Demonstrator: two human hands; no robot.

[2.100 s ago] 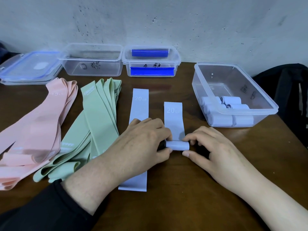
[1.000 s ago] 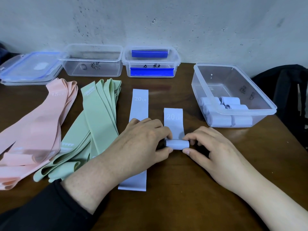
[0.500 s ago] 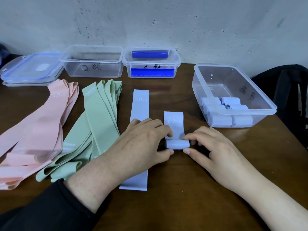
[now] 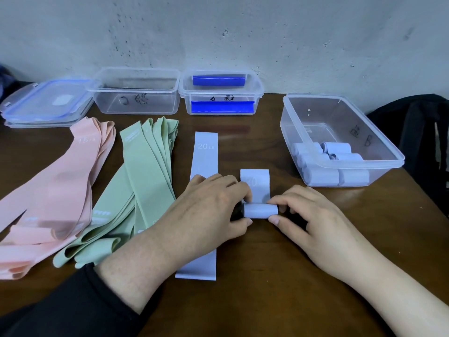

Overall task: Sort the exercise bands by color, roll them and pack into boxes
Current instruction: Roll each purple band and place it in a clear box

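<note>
Both hands pinch the lilac roll (image 4: 260,210); its axis runs left-right.

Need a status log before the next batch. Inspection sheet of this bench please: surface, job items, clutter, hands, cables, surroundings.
Surface: brown wooden table, bare at the front.
Job's things: half-rolled lilac band; flat lilac band; green bands and pink bands in loose piles; right box holding lilac rolls; rear box with blue bands; clear box, contents unclear.
Clutter: stacked lids.
Hands: left hand and right hand pinch the roll's ends.
Cables: nothing seen.
Surroundings: scuffed pale wall; dark bag at right.
</note>
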